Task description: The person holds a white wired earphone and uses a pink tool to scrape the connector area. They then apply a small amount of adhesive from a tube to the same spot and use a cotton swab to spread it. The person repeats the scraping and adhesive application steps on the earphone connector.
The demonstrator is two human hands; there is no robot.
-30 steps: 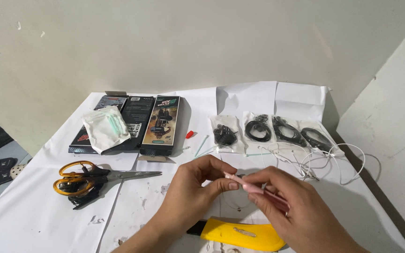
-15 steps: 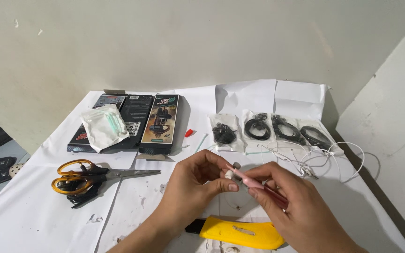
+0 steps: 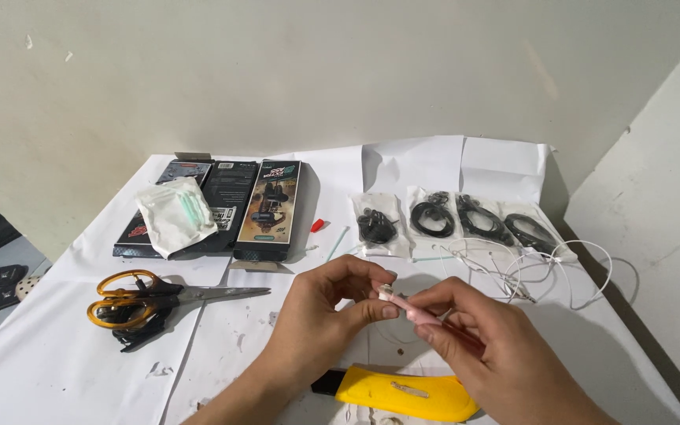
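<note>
From the head camera, both hands meet low in the middle of a table covered with white paper (image 3: pixel 57 370). The left hand (image 3: pixel 332 303) pinches a small white piece (image 3: pixel 386 293) between thumb and fingertips, right at the tip of a slim pink tool (image 3: pixel 426 316). The right hand (image 3: pixel 482 346) is closed around that pink tool, holding it like a pen, angled up toward the left hand; the two hands nearly touch.

Just below the hands lies a yellow utility knife (image 3: pixel 403 391) with a dark end, flat on the paper. To the left are orange-handled scissors (image 3: pixel 143 297), blades pointing right.

Further back on the left, three flat dark rectangular boxes (image 3: pixel 222 206) lie side by side; the rightmost one (image 3: pixel 271 208) carries a tan picture panel. A crumpled white plastic pouch (image 3: pixel 175 214) with greenish contents rests on top of them. Beside the boxes sits a tiny red piece (image 3: pixel 317 225).

Back right, four small clear bags (image 3: pixel 454 220) in a row each hold coiled black cable. A tangle of white cord (image 3: pixel 560 267) lies just in front of them
</note>
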